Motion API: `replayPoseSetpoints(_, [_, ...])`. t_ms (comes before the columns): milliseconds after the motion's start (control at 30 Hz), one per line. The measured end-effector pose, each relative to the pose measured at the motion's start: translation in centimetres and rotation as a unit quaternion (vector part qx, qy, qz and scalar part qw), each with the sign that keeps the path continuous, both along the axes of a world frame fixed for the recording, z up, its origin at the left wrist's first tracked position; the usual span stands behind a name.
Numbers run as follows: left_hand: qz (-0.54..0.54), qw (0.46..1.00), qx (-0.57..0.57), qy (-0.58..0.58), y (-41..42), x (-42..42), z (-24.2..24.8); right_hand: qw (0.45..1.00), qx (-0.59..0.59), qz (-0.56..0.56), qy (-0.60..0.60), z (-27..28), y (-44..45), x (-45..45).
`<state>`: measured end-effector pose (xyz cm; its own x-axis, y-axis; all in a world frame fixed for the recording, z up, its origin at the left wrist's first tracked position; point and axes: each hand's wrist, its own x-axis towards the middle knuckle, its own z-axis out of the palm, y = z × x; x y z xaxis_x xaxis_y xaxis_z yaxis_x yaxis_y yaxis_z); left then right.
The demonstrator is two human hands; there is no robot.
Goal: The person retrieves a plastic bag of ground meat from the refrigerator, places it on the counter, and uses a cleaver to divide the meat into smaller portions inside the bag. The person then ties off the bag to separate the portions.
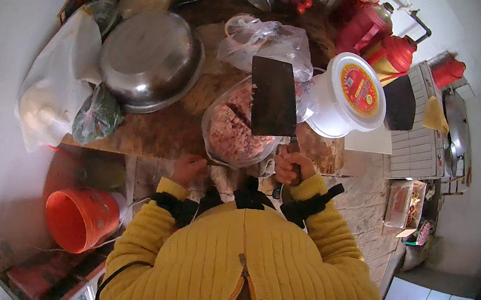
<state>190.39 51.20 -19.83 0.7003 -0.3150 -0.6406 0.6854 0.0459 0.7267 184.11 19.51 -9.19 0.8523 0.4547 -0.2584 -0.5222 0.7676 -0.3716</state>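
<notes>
My right hand grips the handle of a cleaver with a broad dark blade. The blade lies over the right part of a clear container or bag of minced meat. A straight cut line runs through the meat just left of the blade. How deep the blade sits in the meat is hidden. My left hand is at the front edge of the wooden table, left of the meat, and seems to hold nothing; its fingers are blurred.
An overturned metal basin sits at left, beside plastic bags and bagged greens. Right of the meat stands a lidded white tub. Behind lie a crumpled plastic bag and red thermos flasks. An orange bucket is below left.
</notes>
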Motion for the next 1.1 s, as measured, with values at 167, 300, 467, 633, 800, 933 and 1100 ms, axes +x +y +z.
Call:
replayPoseSetpoints(167, [0.007,0.988,-0.13,0.081,-1.5,-0.6,-0.4,0.988,-0.137,-0.057,0.032,-2.1,0.6,-0.3])
replayPoseSetpoints(300, [0.007,0.969,-0.216,0.122,-2.9,-1.0,0.1,0.923,-0.373,-0.089,0.019,-1.5,1.6,0.1])
replayPoseSetpoints(467, [0.066,0.971,-0.21,0.09,-4.8,-1.9,1.0,0.838,-0.539,-0.084,-0.009,1.3,1.9,-0.2])
replayPoseSetpoints(633, [0.112,0.96,-0.246,0.067,-5.1,-1.7,0.9,0.676,-0.697,-0.124,-0.204,2.5,2.6,1.0])
replayPoseSetpoints(800, [0.117,0.954,-0.272,0.042,-6.4,-1.6,1.1,0.616,-0.778,0.046,-0.115,2.2,3.4,3.2])
replayPoseSetpoints(933, [0.147,0.953,-0.264,0.019,-8.2,-1.5,1.9,0.67,-0.73,0.115,-0.068,2.5,3.0,2.3])
replayPoseSetpoints(1100, [0.174,0.955,-0.235,0.042,-9.2,-1.7,2.8,0.625,-0.761,0.092,-0.147,3.1,1.9,-1.2])
